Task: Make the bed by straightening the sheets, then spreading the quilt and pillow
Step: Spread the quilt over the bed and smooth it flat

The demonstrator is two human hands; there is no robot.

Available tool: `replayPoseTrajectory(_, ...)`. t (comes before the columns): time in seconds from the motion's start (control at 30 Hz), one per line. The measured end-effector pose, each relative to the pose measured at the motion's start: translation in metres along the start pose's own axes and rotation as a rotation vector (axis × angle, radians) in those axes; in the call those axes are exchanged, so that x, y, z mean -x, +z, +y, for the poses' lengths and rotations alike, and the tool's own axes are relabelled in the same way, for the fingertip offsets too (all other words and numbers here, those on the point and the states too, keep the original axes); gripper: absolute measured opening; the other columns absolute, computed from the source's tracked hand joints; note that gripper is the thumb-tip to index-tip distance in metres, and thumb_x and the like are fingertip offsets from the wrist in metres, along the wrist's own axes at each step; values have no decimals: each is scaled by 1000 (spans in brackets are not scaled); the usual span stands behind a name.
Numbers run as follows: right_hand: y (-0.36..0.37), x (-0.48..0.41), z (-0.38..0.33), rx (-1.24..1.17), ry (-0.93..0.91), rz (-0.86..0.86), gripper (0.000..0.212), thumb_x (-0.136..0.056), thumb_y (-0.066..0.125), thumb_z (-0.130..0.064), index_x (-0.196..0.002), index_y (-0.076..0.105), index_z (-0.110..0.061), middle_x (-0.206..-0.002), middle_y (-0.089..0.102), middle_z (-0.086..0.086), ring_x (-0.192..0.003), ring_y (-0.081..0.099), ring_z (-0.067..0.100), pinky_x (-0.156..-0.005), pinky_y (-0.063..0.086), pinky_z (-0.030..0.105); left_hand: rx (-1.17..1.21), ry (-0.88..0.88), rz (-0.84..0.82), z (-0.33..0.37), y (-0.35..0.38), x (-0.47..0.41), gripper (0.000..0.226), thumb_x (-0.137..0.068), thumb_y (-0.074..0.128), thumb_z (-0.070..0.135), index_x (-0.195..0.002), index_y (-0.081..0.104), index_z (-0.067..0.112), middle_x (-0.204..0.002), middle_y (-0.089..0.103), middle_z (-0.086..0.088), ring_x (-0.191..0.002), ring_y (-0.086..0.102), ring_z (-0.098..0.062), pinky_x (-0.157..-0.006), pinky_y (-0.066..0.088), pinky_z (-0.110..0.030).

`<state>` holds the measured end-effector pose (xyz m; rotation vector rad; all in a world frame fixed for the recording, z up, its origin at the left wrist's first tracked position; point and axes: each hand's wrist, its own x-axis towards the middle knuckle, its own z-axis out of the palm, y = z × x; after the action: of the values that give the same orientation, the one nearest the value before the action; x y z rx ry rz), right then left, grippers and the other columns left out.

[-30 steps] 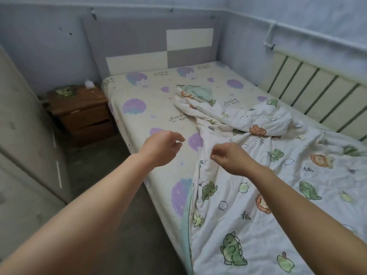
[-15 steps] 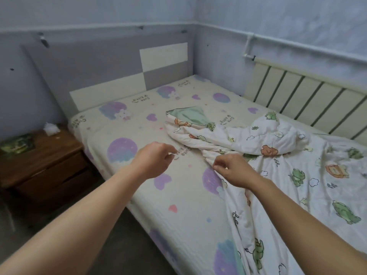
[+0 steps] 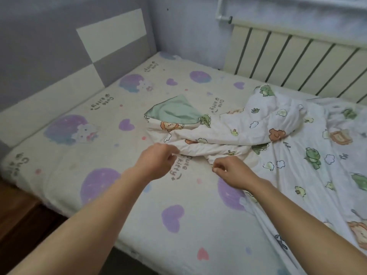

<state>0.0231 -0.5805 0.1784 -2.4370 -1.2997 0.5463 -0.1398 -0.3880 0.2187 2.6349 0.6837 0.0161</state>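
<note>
A cream sheet [image 3: 103,187] with purple hearts and "Cute kitty" print covers the mattress. The white quilt [image 3: 309,147], printed with green dinosaurs and orange lions, lies bunched across the right half, one corner turned over to show its green underside [image 3: 174,114]. My left hand [image 3: 156,162] curls its fingers and thumb round the near end of the quilt's rolled fold. Just to the right, my right hand [image 3: 232,172] pinches the quilt's edge between thumb and fingers. No pillow is in view.
A grey and cream headboard [image 3: 65,56] stands at the far left end of the bed. A cream radiator [image 3: 297,56] lines the wall beyond the bed's far side. A brown wooden nightstand [image 3: 17,221] sits at the lower left, beside the mattress.
The view has swung right and closer over the bed. Both hands have moved forward toward the bunched fold, and my left hand, which held nothing before, now reaches the quilt.
</note>
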Motion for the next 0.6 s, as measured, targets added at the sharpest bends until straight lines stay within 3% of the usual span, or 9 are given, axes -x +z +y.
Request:
replayPoseTrajectory(0.23, 36, -120, 15, -20, 167, -40, 15, -89, 54, -19, -77, 61, -18, -65, 56, -8, -70, 54, 19, -69, 48, 35, -9, 22, -129, -84, 30, -120, 33, -94, 47, 22, -123, 62, 29, -113, 66, 2, -109, 58, -24, -89, 48, -36)
replayPoseTrajectory(0.43, 50, -211, 44, -38, 280, 16, 13, -87, 53, -16, -82, 64, -16, -81, 65, 0, -78, 59, 23, -71, 50, 37, -27, 82, -180, -132, 62, -230, 38, -94, 51, 21, -132, 55, 26, -125, 59, 3, -120, 51, -21, -94, 44, -33)
replayPoseTrajectory(0.6, 76, -281, 84, -48, 388, 87, 18, -91, 52, -15, -103, 66, -18, -107, 66, 1, -98, 59, 22, -83, 49, 35, -27, 145, -223, -164, 113, -330, 50, -87, 57, 15, -135, 50, 25, -130, 51, -3, -123, 45, -27, -96, 44, -43)
